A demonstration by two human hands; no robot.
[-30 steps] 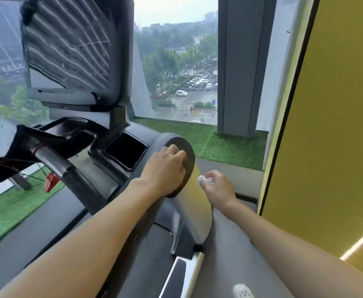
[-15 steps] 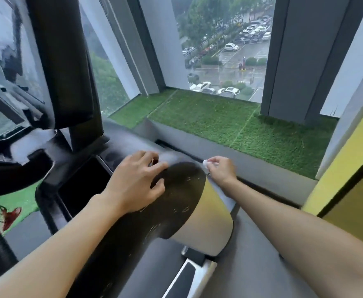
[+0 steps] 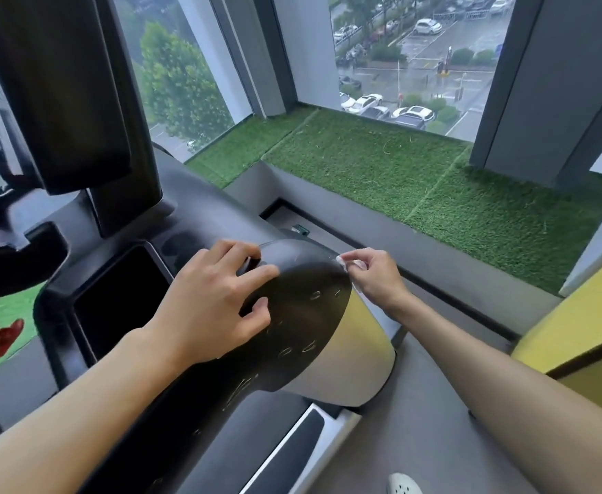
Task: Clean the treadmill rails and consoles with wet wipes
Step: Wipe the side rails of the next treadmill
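Right now the left hand (image 3: 214,301) rests on the black end of the treadmill rail (image 3: 303,315), fingers loosely bent and spread, gripping nothing — across from it the right hand (image 3: 374,276) pinches a small white wet wipe (image 3: 344,260) between thumb and fingertips, the wipe touching the rail's far edge; green turf (image 3: 399,172) lies along the window (image 3: 417,48) beyond

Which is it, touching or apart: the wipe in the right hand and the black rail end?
Touching. The head view shows the wipe, pinched by the right hand, pressed against the black rail end at its upper edge, with no gap between them.
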